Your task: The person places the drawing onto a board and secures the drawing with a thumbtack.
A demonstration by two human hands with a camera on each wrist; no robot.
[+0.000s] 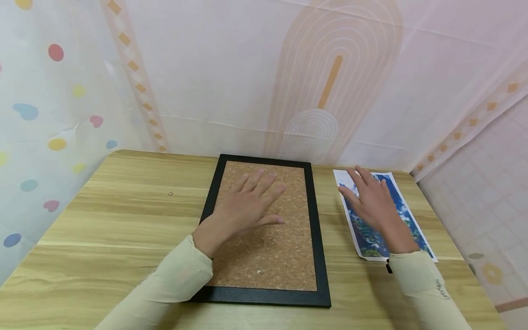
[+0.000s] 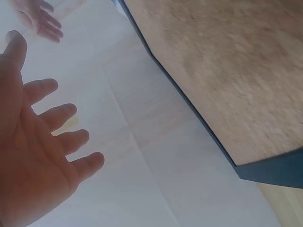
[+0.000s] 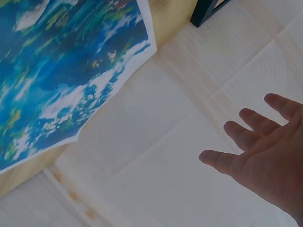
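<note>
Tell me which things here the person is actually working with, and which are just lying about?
In use:
cork-backed black frame, under the open left hand
blue landscape print, under the open right hand

Lying about:
small ring-like item on the wooden table
patterned backdrop sheets

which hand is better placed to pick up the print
Right, most likely. The right hand is spread directly above the print, beside the frame. The left hand is over the frame's cork backing, farther from the print.
</note>
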